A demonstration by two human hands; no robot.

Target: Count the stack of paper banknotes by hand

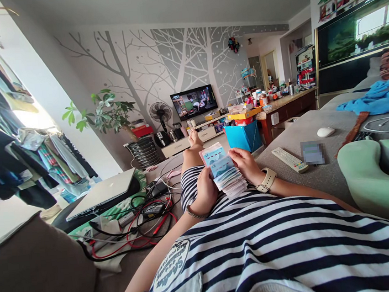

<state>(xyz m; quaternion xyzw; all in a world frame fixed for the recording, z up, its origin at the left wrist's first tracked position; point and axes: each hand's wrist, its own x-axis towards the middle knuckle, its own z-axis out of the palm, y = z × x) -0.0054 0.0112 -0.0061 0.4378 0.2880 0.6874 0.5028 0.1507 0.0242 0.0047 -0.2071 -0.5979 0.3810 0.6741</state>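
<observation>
Above my lap, a thick stack of printed paper cards [222, 164] is held between both hands. The upper faces are light blue with darker print, and a pinkish edge shows behind them. Lower down, many layered edges fan out toward my body; whether they are bound together I cannot tell. My left hand [206, 191] is closed around the stack's left side, thumb on its face. At the upper right edge, my right hand [245, 163] pinches the cards between thumb and fingers. A pale watch is on my right wrist and a bracelet on my left.
Left of my legs lie a closed laptop [103, 194] and tangled cables [149, 214]. On the sofa to the right are a remote control [289, 160], a white mouse [325, 132] and a green neck pillow [362, 171]. A blue box [242, 136] stands beyond my feet.
</observation>
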